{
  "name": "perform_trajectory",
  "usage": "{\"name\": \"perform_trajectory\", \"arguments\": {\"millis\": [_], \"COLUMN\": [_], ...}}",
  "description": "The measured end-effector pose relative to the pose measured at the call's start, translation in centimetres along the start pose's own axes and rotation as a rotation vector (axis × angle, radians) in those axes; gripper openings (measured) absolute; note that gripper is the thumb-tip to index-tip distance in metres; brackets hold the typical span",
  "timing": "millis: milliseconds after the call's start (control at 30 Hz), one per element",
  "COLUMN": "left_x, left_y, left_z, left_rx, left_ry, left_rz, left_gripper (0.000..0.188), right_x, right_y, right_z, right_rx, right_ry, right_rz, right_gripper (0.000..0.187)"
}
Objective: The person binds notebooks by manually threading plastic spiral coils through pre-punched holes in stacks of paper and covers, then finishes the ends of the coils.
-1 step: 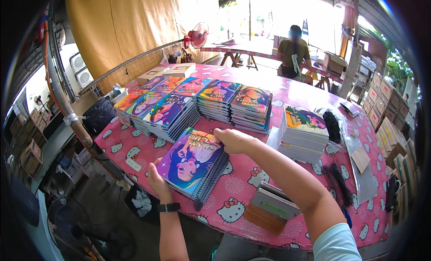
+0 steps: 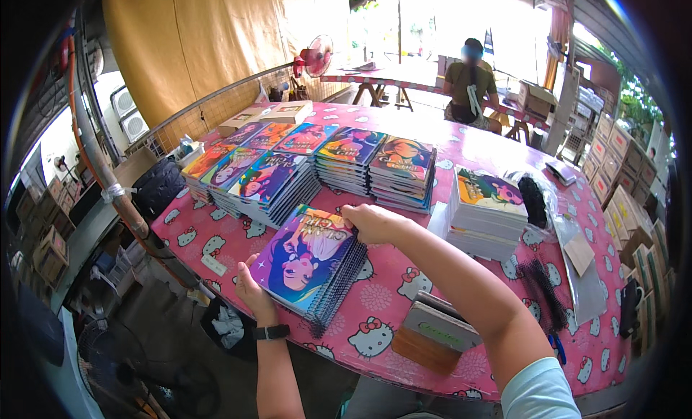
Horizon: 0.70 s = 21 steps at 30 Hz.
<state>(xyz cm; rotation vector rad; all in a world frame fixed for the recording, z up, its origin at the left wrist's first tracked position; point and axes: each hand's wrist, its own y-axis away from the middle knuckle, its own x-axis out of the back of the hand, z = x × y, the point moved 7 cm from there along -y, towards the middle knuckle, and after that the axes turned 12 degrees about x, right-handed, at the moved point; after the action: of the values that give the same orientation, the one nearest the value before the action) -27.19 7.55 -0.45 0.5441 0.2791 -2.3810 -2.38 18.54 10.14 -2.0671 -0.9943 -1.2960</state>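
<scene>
Head view: shows a stack of spiral-bound books [image 2: 299, 259] with cover art in purple, blue, pink and orange, gold lettering upside down, and dark coils bunched along the 4 o'clock side. Lies on a pink table [image 2: 386, 275], near its 7 o'clock rim, between 2 hands. Sits toward 2 o'clock from the left hand [image 2: 256, 293], edged by an uncurled palm; toward 8 o'clock from the right hand [image 2: 371, 226], met by bent fingers at the 1 o'clock corner. Cannot tell if clamped there.
</scene>
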Motion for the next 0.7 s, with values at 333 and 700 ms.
{"name": "perform_trajectory", "arguments": {"millis": [333,700], "left_x": [3.8,-11.9], "left_y": [-0.4,16.2], "left_z": [3.5,13.2], "left_rx": [-0.308,-0.815], "left_ry": [-0.233,-0.218], "left_rz": [0.156,-0.154], "left_gripper": [0.044,0.035], "right_x": [4.5,5.8], "right_y": [9.8,37.3], "right_z": [8.6,32.2], "right_rx": [0.105,-0.979], "right_ry": [0.185,-0.415], "right_rz": [0.601,1.074], "right_gripper": [0.042,0.030]}}
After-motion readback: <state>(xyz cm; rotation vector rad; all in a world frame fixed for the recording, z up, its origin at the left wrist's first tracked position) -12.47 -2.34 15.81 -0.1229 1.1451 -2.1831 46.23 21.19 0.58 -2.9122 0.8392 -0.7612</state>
